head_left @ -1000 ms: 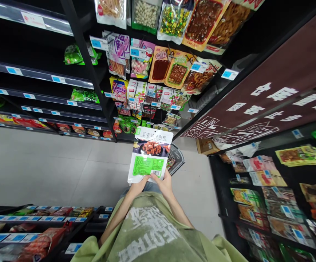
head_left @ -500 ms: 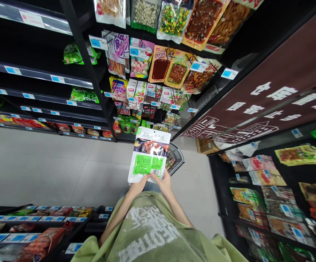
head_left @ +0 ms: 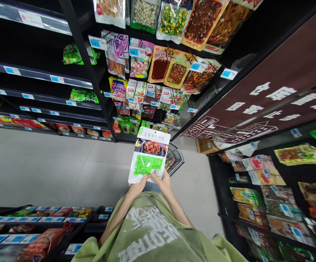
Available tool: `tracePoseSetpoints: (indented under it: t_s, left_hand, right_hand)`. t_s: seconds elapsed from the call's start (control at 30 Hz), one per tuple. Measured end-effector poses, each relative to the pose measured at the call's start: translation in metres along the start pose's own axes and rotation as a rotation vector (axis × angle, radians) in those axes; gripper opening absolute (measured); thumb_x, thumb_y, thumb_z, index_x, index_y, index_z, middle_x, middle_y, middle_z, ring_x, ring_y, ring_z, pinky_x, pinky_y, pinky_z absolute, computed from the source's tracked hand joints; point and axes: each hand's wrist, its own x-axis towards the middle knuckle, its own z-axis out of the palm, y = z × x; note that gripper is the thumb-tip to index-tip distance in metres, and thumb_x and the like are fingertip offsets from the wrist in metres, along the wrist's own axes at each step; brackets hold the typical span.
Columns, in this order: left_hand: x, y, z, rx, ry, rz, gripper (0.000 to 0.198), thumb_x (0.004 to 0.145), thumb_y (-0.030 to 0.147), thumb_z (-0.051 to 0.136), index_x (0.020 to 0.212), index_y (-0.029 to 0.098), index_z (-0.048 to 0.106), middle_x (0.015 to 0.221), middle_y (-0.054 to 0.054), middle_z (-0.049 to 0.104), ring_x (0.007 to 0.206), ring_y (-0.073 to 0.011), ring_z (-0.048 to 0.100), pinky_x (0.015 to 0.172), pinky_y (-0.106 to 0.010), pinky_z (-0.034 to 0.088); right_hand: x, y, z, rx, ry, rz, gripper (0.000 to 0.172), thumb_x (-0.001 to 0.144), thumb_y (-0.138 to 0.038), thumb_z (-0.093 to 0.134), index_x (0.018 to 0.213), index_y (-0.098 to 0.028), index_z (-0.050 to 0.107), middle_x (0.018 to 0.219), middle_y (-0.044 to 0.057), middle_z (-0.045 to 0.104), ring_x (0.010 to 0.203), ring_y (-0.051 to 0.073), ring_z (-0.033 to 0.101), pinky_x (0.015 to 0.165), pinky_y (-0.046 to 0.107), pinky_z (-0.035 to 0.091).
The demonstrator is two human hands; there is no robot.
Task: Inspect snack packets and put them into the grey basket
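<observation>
A white snack pouch (head_left: pixel 147 149) with a photo of diced meat and a green printed label is held upright in front of my body. Both hands grip its bottom edge. My left hand (head_left: pixel 138 185) pinches the lower middle, its thumb on the printed face. At the lower right corner, my right hand (head_left: pixel 163 182) also has its thumb on the front. The other fingers are hidden behind the pouch. Partly covered by the pouch, a dark grey shopping basket (head_left: pixel 178 156) with colourful packets inside is on the floor.
Ahead, hanging snack bags (head_left: pixel 160 69) fill a black rack. To the left, dark shelves (head_left: pixel 38 80) hold a few green packets. A brown sign panel (head_left: pixel 269 94) slants across the right, above a cardboard box (head_left: pixel 205 145). More packets (head_left: pixel 267 193) hang at lower right.
The pouch has tilted slightly, so the glare has left its photo and title, which now show clearly. Both hands keep the same hold.
</observation>
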Motion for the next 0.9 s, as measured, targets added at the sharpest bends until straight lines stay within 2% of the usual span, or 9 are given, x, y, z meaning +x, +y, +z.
tracePoseSetpoints:
  t_s: [0.3,0.47,0.6,0.67,0.77,0.83,0.9]
  left_hand:
    - [0.000,-0.003,0.000,0.005,-0.019,-0.035,0.027,0.089,0.041,0.051,0.092,0.027,0.074,0.101,-0.002,0.077,0.110,-0.0254,0.064,0.110,-0.040,0.038]
    - [0.000,-0.001,-0.002,-0.019,0.010,-0.053,0.025,0.086,0.042,0.054,0.091,0.026,0.073,0.107,-0.004,0.076,0.111,-0.0267,0.064,0.111,-0.042,0.037]
    - [0.000,-0.007,0.001,-0.169,0.029,-0.049,0.030,0.085,0.044,0.060,0.104,0.024,0.071,0.110,-0.006,0.075,0.122,-0.0257,0.058,0.114,-0.043,0.033]
    - [0.000,-0.012,0.004,-0.309,0.053,-0.084,0.036,0.082,0.045,0.066,0.109,0.022,0.069,0.113,-0.008,0.073,0.126,-0.0262,0.055,0.114,-0.043,0.033]
    - [0.006,-0.020,0.005,-0.520,0.115,-0.166,0.056,0.072,0.045,0.078,0.119,0.018,0.064,0.114,-0.013,0.072,0.121,-0.0295,0.060,0.108,-0.043,0.041]
    - [0.011,-0.022,0.002,-0.595,0.219,-0.181,0.076,0.066,0.044,0.082,0.132,0.018,0.053,0.121,-0.014,0.069,0.118,-0.0292,0.061,0.104,-0.043,0.044]
    - [0.015,-0.022,-0.006,-0.598,0.321,-0.153,0.088,0.067,0.042,0.082,0.142,0.021,0.040,0.134,-0.016,0.061,0.122,-0.0275,0.057,0.104,-0.042,0.044]
  right_hand:
    - [-0.001,-0.002,0.002,0.053,-0.025,-0.009,0.046,0.071,-0.038,0.080,0.110,-0.019,0.065,0.107,0.008,0.073,0.094,0.024,0.069,0.085,0.037,0.055]
    - [-0.001,-0.001,0.001,0.025,-0.017,-0.019,0.046,0.072,-0.038,0.080,0.110,-0.018,0.064,0.105,0.008,0.073,0.092,0.023,0.068,0.083,0.036,0.055]
    - [-0.004,-0.002,0.003,-0.052,0.062,-0.062,0.049,0.072,-0.037,0.080,0.114,-0.017,0.063,0.107,0.008,0.072,0.093,0.022,0.067,0.083,0.034,0.054]
    - [-0.006,-0.004,0.005,-0.066,0.111,-0.078,0.048,0.073,-0.037,0.079,0.114,-0.016,0.063,0.105,0.007,0.072,0.090,0.021,0.066,0.081,0.032,0.054]
    - [-0.007,-0.008,0.006,-0.049,0.205,-0.098,0.045,0.075,-0.037,0.077,0.110,-0.014,0.063,0.101,0.008,0.073,0.086,0.020,0.067,0.078,0.031,0.054]
    - [-0.007,-0.011,0.004,-0.072,0.292,-0.137,0.041,0.075,-0.037,0.077,0.107,-0.013,0.065,0.098,0.008,0.073,0.084,0.021,0.067,0.077,0.032,0.054]
    - [-0.005,-0.013,0.001,-0.150,0.351,-0.204,0.033,0.078,-0.036,0.074,0.101,-0.013,0.069,0.093,0.008,0.073,0.082,0.021,0.067,0.077,0.032,0.053]
